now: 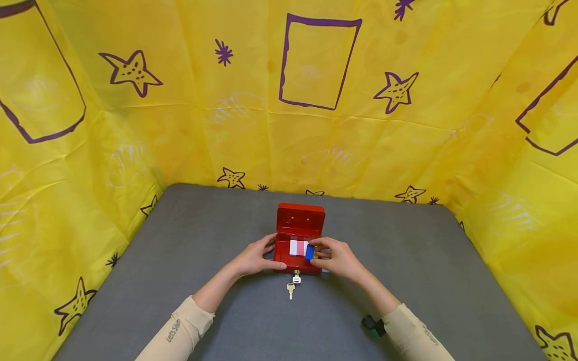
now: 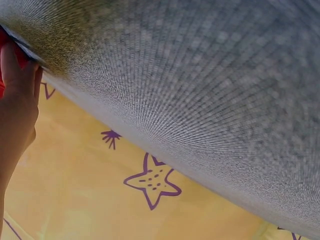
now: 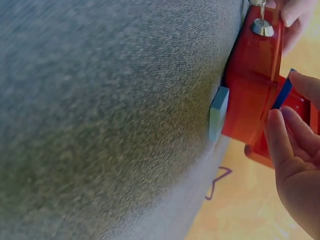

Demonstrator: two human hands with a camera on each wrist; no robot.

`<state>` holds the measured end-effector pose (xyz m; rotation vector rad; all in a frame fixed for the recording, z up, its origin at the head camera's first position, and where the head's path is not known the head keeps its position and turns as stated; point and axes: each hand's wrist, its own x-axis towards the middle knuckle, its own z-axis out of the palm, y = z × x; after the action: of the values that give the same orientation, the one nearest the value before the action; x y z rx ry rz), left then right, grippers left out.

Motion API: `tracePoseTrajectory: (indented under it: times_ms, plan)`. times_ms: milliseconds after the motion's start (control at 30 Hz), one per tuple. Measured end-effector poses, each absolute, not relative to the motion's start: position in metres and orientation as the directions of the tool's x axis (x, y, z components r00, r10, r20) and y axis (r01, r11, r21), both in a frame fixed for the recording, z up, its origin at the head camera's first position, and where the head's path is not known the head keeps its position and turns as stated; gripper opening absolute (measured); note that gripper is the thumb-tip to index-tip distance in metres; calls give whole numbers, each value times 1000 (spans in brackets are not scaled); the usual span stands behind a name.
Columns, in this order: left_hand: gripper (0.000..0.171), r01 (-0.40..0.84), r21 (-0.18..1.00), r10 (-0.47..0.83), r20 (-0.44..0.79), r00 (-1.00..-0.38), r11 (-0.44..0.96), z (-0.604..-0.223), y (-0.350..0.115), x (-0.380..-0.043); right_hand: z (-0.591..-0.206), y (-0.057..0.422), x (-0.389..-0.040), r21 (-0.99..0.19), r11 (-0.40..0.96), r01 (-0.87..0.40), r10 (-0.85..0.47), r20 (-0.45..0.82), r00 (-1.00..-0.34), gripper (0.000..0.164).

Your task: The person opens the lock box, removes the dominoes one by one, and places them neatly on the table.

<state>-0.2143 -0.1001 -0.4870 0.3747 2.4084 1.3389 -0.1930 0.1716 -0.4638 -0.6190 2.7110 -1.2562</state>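
A small red cash box stands on the table with its lid raised. White and pink flat pieces lie inside it. My left hand holds the box's left side, thumb along the front rim; the left wrist view catches it at the edge. Over the box's right part, my right hand pinches a thin blue block between thumb and fingertips. A yellowish piece shows beside the blue one, partly hidden by fingers. From the front lock hangs a key, with another in the lock.
A light blue block lies on the grey table against the box's right side. A dark strap-like object is by the right sleeve. Yellow patterned cloth encloses the table's back and sides.
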Motion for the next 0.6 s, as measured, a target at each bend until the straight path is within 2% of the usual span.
tracePoseTrajectory:
  times_ms: [600]
  plan:
    - [97, 54, 858, 393, -178, -902, 512, -487, -100, -214, -465, 202, -185, -792, 559, -246, -306, 79, -949, 43]
